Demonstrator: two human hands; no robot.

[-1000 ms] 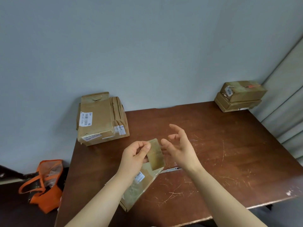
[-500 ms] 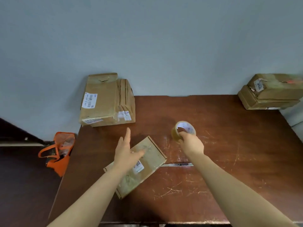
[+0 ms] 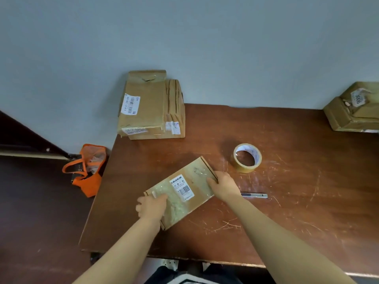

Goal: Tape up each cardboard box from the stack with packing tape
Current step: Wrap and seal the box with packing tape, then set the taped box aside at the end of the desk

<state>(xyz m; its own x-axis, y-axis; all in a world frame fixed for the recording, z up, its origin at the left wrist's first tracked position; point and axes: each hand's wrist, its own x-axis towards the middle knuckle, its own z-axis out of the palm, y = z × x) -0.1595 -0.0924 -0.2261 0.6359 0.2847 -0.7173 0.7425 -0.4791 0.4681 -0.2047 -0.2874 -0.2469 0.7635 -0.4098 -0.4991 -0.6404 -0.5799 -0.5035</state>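
Note:
A flat cardboard box with a white barcode label lies tilted on the brown table. My left hand grips its near left corner, fingers curled over the edge. My right hand grips its far right end. A roll of clear packing tape stands on the table beyond my right hand, apart from both hands. A stack of cardboard boxes leans at the table's back left against the wall.
A utility knife lies on the table just right of my right wrist. Two more stacked boxes sit at the back right corner. An orange bag is on the floor left of the table.
My right hand let go of the tape roll, which now sits on the table, and moved to the box's right end. My left hand shifted to the box's left corner.

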